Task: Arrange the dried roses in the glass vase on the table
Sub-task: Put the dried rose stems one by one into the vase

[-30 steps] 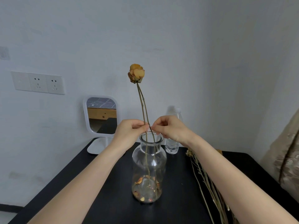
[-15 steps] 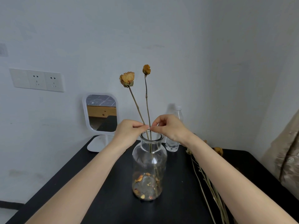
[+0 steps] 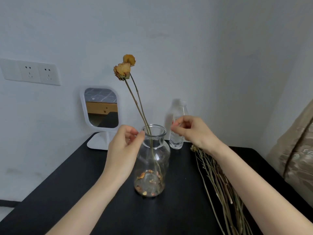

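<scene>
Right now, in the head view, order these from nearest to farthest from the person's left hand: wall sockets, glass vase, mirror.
1. glass vase: immediately right of the left hand, its rim by the thumb.
2. mirror: behind and to the left, standing at the table's back edge.
3. wall sockets: farthest, up on the wall at far left.

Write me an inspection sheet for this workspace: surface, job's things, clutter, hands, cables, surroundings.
Surface: black table, dark matte top.
Job's things: glass vase upright, loose petals at its bottom; two dried roses stand in it, leaning left; more dried stems lie on the table to its right.
Clutter: water bottle behind the vase; standing mirror at back left.
Hands: left hand curled at the vase rim, contact unclear; right hand curled, holding nothing, in front of the bottle.
Cables: nothing seen.
Surroundings: wall sockets at left; patterned fabric at right.
</scene>
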A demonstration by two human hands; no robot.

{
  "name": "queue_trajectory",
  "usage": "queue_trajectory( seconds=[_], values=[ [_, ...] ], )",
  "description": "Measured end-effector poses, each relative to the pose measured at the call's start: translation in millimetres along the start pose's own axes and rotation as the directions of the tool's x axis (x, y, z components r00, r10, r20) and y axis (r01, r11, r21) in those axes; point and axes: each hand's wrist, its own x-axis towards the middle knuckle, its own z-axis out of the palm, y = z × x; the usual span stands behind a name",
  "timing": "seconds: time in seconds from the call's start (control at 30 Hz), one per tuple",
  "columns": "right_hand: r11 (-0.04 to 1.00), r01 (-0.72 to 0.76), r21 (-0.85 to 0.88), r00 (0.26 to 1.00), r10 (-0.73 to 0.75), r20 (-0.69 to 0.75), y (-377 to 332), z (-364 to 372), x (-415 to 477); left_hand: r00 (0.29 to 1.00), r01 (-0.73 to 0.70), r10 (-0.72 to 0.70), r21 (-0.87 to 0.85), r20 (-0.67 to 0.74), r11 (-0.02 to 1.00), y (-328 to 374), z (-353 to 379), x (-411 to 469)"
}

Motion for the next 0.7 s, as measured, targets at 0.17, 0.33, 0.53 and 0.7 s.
queue_trajectory(
  seconds=[0.17, 0.33, 0.53, 0.7],
  values=[
    [0.995, -0.081, -0.055, 0.997, 0.081, -0.011, 32, -18, -34, 0.941, 0.084, -0.053, -0.078, 0.333, 0.993, -7, 32, -58],
    [0.956, -0.232, -0.177, 0.967, 0.207, -0.146, 76, -42, -69, 0.851, 0.137, -0.13, 0.025, 0.508, 0.99, -20, 100, -69],
    [0.85, -0.443, -0.284, 0.877, 0.346, -0.335, 124, -69, -98, 0.803, 0.094, -0.213, 0.234, 0.556, 0.968, -34, 176, -62],
    [0.78, -0.556, -0.289, 0.812, 0.434, -0.391, 151, -75, -103, 0.806, 0.05, -0.258, 0.373, 0.532, 0.926, -41, 210, -55]
  ],
)
